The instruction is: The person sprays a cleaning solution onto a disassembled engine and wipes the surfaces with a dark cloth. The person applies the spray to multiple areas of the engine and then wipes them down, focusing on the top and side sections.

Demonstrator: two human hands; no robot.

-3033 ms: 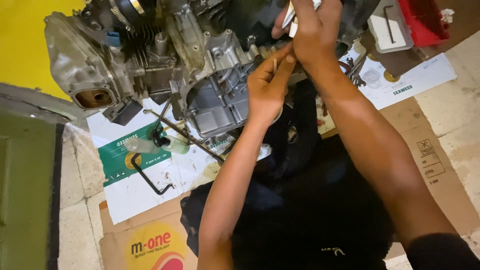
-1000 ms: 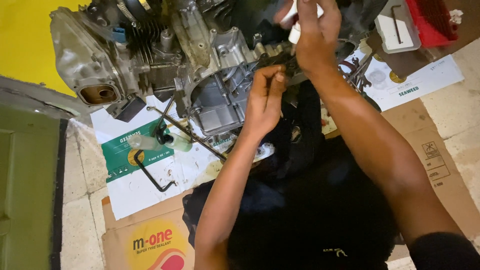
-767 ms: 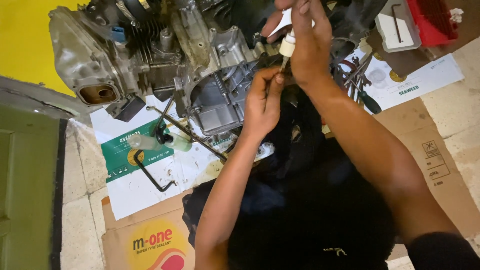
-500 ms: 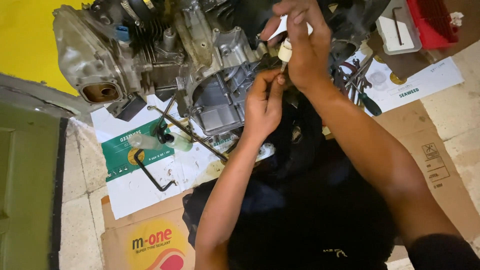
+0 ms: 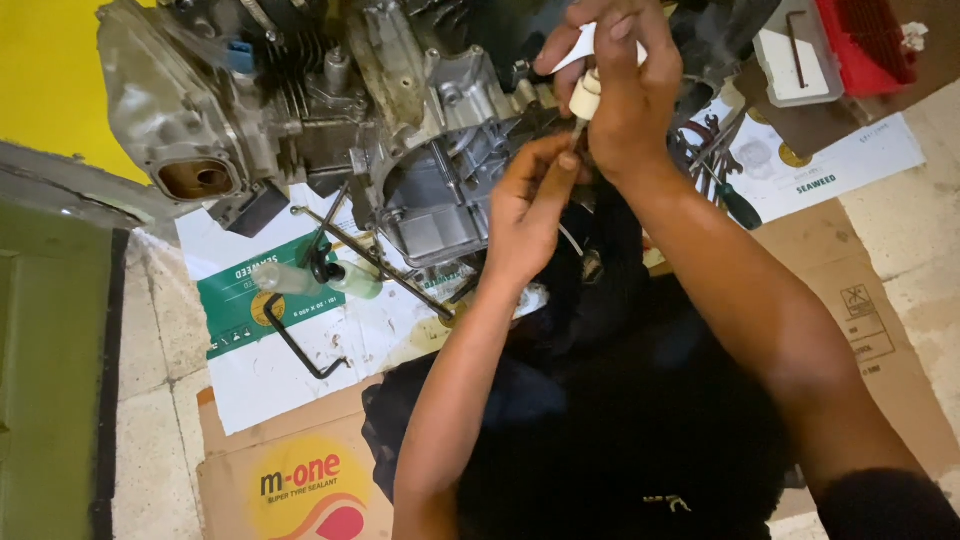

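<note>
Hands met at upper centre of frame. Right hand [image 5: 625,95] pinched a small white tube [image 5: 583,95], nozzle down, likely to dose sealant; left hand [image 5: 530,205] fingers pressed together just under its tip, against the grey engine case [image 5: 440,170] for steadiness.

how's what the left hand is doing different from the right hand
The right hand sits higher and grips a small white bottle with its nozzle pointing down; the left hand sits below it, fingers pinched up toward the nozzle, and whether it grips anything is unclear. The right hand is curled shut; the left is more stretched out. Both work beside the grey engine.
</note>
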